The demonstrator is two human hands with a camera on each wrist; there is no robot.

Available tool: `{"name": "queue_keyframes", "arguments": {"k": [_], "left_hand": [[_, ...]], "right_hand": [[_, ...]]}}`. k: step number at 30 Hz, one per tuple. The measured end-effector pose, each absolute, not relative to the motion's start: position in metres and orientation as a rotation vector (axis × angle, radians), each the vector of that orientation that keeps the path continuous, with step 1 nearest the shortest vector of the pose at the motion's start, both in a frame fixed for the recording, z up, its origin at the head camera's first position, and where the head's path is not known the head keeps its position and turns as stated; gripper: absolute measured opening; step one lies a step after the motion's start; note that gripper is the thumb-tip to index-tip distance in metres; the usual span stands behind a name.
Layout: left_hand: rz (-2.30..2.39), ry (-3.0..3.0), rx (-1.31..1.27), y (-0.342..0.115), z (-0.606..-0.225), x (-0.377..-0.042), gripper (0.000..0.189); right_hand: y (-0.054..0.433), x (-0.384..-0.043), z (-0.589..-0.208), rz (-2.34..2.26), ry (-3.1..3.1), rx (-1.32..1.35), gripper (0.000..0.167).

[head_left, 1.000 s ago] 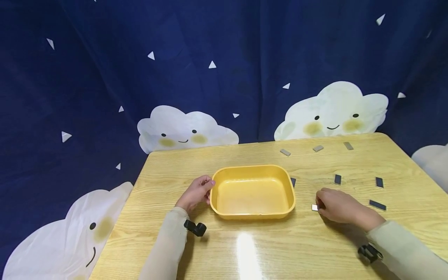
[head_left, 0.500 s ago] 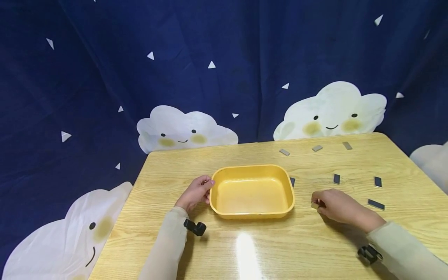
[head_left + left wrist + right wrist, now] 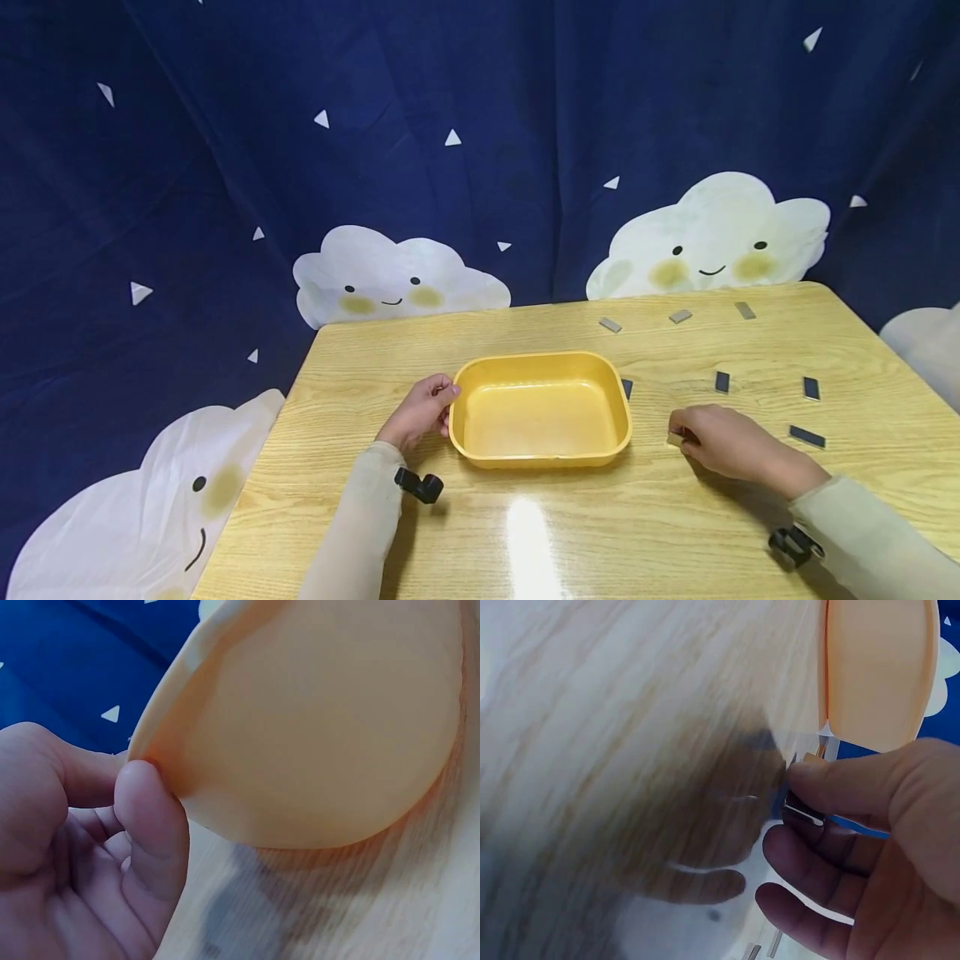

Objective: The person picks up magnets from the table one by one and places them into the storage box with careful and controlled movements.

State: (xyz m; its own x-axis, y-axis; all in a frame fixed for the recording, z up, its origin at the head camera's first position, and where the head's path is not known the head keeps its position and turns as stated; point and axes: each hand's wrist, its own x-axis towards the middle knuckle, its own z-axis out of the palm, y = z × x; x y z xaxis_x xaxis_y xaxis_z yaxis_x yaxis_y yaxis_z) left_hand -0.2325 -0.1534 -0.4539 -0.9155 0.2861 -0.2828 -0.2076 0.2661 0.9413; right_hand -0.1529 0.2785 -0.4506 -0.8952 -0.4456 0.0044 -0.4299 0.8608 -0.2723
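My left hand [image 3: 422, 411] grips the left rim of a yellow plastic tub [image 3: 540, 461], thumb over the edge. In the left wrist view, the thumb and a finger of the left hand [image 3: 97, 832] pinch the wall of the tub [image 3: 315, 735]. To the right of the tub, my right hand [image 3: 723, 442] pinches a small flat rectangular piece [image 3: 675, 438] low over the table. In the right wrist view, this piece [image 3: 804, 810] looks dark with a shiny edge, between thumb and forefinger, partly hidden by them.
Dark rectangular pieces lie about the right hand: one [image 3: 722, 382] behind it, others [image 3: 811, 388] [image 3: 807, 437] farther right. Another piece [image 3: 627, 388] sits partly hidden by the tub's right side. Grey pieces [image 3: 680, 317] lie near the table's [image 3: 375, 350] back edge, before a blue curtain [image 3: 420, 75].
The right hand has shifted slightly left, and the piece in its fingers has turned from bright white to tan. The left hand and tub stay in place.
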Motion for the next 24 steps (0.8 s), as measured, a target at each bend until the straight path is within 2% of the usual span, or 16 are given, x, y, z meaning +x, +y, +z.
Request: {"name": "queue_keyframes", "arguments": {"k": [9, 24], "left_hand": [[1.694, 2.129, 0.076, -0.153, -0.454, -0.232, 0.021], [1.689, 2.137, 0.140, -0.152, -0.454, -0.229, 0.022]], "right_hand": [[0.277, -0.155, -0.441, -0.362, 3.068, -0.724, 0.014], [0.273, -0.158, -0.404, -0.364, 3.138, -0.753, 0.010]]}}
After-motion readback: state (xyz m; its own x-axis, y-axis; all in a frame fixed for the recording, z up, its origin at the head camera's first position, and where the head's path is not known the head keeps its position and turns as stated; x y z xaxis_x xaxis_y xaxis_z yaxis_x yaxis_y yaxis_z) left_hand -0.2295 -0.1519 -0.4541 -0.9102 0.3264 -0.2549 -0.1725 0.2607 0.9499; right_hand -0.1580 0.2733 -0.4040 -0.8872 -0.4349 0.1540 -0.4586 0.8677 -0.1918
